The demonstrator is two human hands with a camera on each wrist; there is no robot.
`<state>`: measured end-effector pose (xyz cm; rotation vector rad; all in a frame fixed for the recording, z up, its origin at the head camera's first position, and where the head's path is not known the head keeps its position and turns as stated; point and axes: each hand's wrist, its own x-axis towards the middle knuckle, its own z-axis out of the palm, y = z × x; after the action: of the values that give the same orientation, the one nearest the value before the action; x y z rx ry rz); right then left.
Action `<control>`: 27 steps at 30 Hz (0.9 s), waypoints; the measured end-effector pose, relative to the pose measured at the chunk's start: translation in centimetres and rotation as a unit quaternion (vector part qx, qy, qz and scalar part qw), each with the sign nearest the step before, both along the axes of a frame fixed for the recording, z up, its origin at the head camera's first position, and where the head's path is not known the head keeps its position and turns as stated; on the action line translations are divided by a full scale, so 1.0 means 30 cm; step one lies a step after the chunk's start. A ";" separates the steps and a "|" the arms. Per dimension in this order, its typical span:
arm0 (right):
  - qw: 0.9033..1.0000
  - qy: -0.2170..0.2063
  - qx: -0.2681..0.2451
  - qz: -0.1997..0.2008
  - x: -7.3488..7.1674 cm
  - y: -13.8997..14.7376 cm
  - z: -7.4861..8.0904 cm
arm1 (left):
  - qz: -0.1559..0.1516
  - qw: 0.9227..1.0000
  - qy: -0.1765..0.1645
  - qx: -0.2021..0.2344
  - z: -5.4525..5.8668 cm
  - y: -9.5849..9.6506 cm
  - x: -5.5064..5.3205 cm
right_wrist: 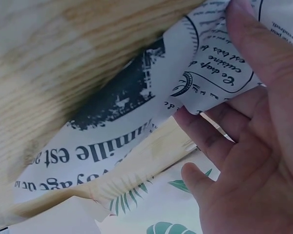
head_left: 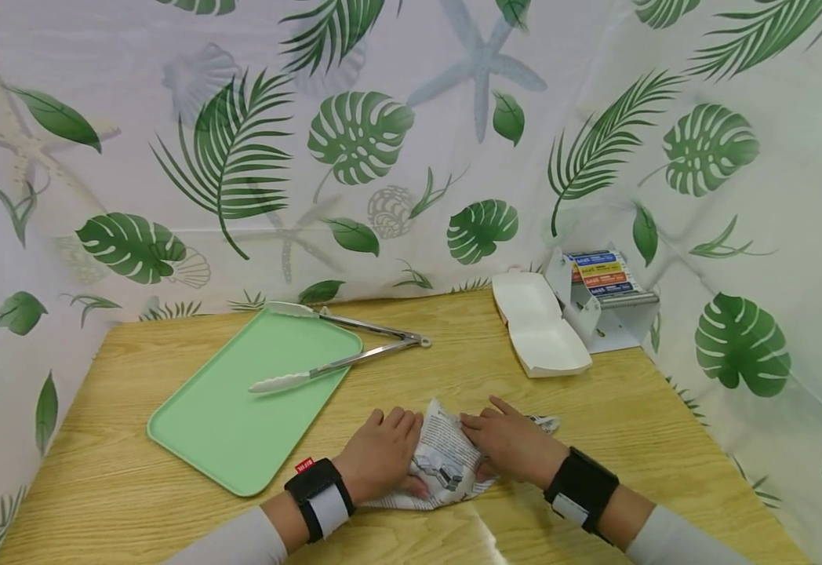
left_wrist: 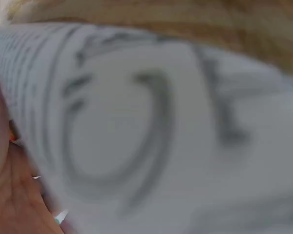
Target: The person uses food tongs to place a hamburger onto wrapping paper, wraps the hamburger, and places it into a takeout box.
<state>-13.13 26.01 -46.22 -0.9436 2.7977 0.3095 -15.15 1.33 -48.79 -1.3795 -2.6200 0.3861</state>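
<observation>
A sheet of newsprint-patterned wrapping paper (head_left: 446, 459) lies folded into a peaked bundle near the table's front. Whatever it may enclose is hidden. My left hand (head_left: 380, 455) grips the bundle's left side, thumb low at the front and fingers on the far side. On the right, my right hand (head_left: 520, 445) pinches the paper between thumb and fingers; in the right wrist view a loose printed end (right_wrist: 122, 105) sticks out past that hand. The left wrist view is mostly filled by blurred paper (left_wrist: 117, 131), with part of the left palm (left_wrist: 12, 190) at its edge.
A green tray (head_left: 234, 424) lies at the left, with spread white-tipped tongs (head_left: 361, 353) partly across it. An open white box (head_left: 541, 329) stands at the back right, beside a metal dispenser (head_left: 605, 306) holding colourful printed strips. Leaf-patterned sheeting (head_left: 397, 259) walls the table.
</observation>
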 end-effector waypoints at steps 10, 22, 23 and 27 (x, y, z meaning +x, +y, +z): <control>1.000 0.011 0.023 0.000 0.008 -0.008 0.003 | 0.007 0.989 -0.115 0.092 -0.044 -0.008 -0.019; 0.999 0.024 0.045 0.009 0.016 -0.018 0.010 | -0.017 0.993 -0.067 0.096 -0.014 0.007 -0.010; 0.998 0.022 0.050 0.007 0.016 -0.019 0.013 | -0.013 0.994 -0.070 0.084 -0.005 0.011 -0.011; 0.998 0.013 0.057 -0.001 0.014 -0.024 0.020 | 0.008 0.995 -0.095 0.041 0.036 0.029 -0.014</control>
<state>-12.71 25.29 -45.61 -0.9178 2.7705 0.4786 -15.57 2.20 -47.72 -1.4355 -2.7631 0.1527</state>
